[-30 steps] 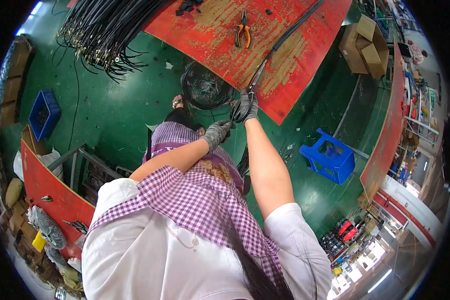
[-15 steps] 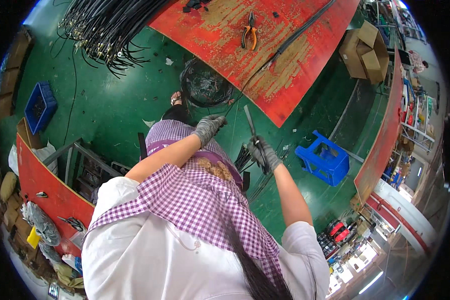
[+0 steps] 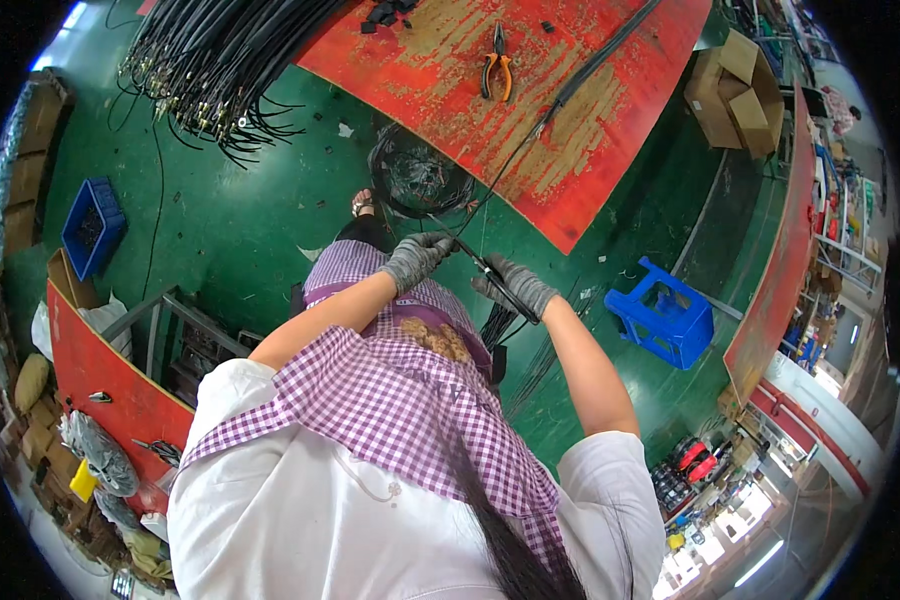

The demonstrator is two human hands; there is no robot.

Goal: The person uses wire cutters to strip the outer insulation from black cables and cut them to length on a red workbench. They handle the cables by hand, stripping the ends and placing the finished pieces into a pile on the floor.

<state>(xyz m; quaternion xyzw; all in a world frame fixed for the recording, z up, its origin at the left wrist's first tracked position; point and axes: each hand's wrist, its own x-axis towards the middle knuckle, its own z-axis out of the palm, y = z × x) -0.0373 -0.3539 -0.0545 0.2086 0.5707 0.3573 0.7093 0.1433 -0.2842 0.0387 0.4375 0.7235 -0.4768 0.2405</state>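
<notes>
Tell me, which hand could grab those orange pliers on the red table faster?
Probably the right hand. The orange pliers lie up on the red table, slightly nearer its side. The left hand sits a bit further off. Both gloved hands hold the thin black cable, so one must let go first.

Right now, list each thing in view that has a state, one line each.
Left hand: gloved, closed on the black cable.
Right hand: gloved, closed on the same cable.
Black cable: stretched from the red table to the hands.
Pliers: lying shut on the red table.
Cable coil: wound up on the floor.
Blue stool: upright.
</notes>
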